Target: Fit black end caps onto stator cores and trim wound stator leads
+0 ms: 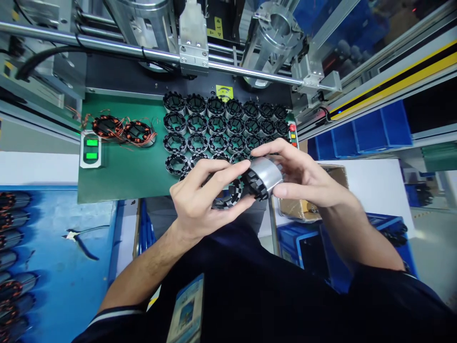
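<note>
Above the near edge of the green mat (121, 183), my right hand (307, 176) grips a motor stator core (267, 175), a silver metal cylinder with black slotted insulation at its end. The core is tilted, its black end facing my left hand (202, 200). My left fingers curl around a black-toothed ring (233, 193), partly hidden by them, and the left index fingertip meets the core's edge. Whether the ring is a separate part or another core I cannot tell. Behind my hands, rows of similar stator cores (217, 125) stand upright; my hands cover some of the nearest.
Two copper-wound stators (137, 132) lie left on the mat beside a box with green displays (92, 148). Machine rails (228, 66) cross overhead. Cutting pliers (82, 240) lie on the blue table (71, 209); red and yellow buttons (293, 133) sit right, above blue bins (307, 238).
</note>
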Tool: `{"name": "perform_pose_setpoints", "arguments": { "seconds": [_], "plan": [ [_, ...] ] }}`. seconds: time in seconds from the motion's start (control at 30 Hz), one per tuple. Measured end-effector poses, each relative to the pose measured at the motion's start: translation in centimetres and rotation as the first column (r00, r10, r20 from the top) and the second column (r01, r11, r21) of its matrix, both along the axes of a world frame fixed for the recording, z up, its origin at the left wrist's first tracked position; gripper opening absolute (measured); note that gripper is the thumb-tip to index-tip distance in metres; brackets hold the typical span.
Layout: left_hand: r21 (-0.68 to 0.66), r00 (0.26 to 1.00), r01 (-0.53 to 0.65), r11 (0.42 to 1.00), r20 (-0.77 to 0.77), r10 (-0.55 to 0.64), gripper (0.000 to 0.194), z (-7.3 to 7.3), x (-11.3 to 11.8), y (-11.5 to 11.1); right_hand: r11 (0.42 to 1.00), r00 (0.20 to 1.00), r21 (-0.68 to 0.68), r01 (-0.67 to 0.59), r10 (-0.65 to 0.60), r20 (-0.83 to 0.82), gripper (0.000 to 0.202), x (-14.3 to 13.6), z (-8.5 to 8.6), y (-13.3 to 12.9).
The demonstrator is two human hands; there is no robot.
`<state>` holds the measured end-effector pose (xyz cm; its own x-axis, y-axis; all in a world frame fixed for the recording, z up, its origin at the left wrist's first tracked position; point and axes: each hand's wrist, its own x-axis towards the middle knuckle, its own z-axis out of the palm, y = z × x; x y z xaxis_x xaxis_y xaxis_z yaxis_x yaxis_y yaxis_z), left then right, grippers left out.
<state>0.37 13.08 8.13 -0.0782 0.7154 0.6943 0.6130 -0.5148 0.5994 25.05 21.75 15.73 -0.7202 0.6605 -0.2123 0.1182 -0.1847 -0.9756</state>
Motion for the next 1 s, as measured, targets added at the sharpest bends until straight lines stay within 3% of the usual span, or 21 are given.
{"name": "perform_pose_setpoints", "arguments": {
  "seconds": [0.07,0.13,0.17,0.23,0.3,0.37,0.4,0.47,0.5,0.57,0.7,0.83,1.0],
  "plan": [
    [-0.047,0.999,0.015,0.999,0.047,-0.013,0.062,0.1,-0.2,-0.4,0.998,0.998,0.059,-0.012,0.008,0.059,0.073,0.1,0.6,1.2],
    [-0.128,0.989,0.050,0.991,0.143,-0.031,0.071,0.2,-0.5,-1.0,0.983,0.989,0.181,0.033,-0.059,0.136,0.077,0.5,1.4,3.8],
    [-0.188,0.977,0.073,0.979,0.210,-0.032,0.074,0.1,-0.7,-1.4,0.957,0.978,0.280,0.076,-0.127,0.166,0.076,0.7,1.9,5.6],
    [-0.321,0.921,0.159,0.934,0.388,-0.023,0.079,-0.1,-0.9,-2.0,0.852,0.945,0.498,0.161,-0.279,0.172,0.071,1.1,3.0,10.6],
    [-0.404,0.790,0.299,0.865,0.614,0.014,0.077,-0.4,-0.8,-2.6,0.689,0.899,0.696,0.201,-0.412,0.148,0.067,1.1,4.0,16.5],
    [-0.404,0.555,0.440,0.802,0.824,0.111,0.072,-0.4,-0.4,-3.1,0.524,0.823,0.838,0.149,-0.536,0.189,0.067,0.9,4.7,22.3],
    [-0.391,0.419,0.492,0.778,0.889,0.182,0.073,-0.2,-0.1,-3.4,0.474,0.764,0.877,0.076,-0.593,0.253,0.068,0.6,4.8,24.9],
    [-0.384,0.187,0.563,0.732,0.922,0.339,0.085,0.2,0.2,-4.1,0.456,0.677,0.889,-0.034,-0.644,0.356,0.073,-0.1,4.6,28.9],
    [-0.386,0.108,0.597,0.703,0.907,0.407,0.094,0.5,0.3,-4.5,0.469,0.655,0.881,-0.062,-0.647,0.391,0.076,-0.5,4.4,30.3],
    [-0.389,0.022,0.665,0.638,0.864,0.503,0.102,0.8,0.2,-5.3,0.493,0.646,0.865,-0.091,-0.631,0.428,0.080,-1.3,3.8,32.2],
    [-0.404,0.017,0.734,0.546,0.815,0.580,0.087,0.6,0.2,-6.6,0.522,0.656,0.831,-0.191,-0.562,0.504,0.080,-1.9,3.7,34.0],
    [-0.454,0.065,0.701,0.550,0.809,0.584,0.088,-0.1,1.1,-6.8,0.542,0.672,0.782,-0.306,-0.458,0.581,0.076,-1.8,4.9,35.9],
    [-0.490,0.037,0.659,0.570,0.778,0.627,0.090,-0.4,1.4,-6.2,0.552,0.651,0.709,-0.438,-0.349,0.674,0.065,-2.7,6.9,38.7]
  ]
}}
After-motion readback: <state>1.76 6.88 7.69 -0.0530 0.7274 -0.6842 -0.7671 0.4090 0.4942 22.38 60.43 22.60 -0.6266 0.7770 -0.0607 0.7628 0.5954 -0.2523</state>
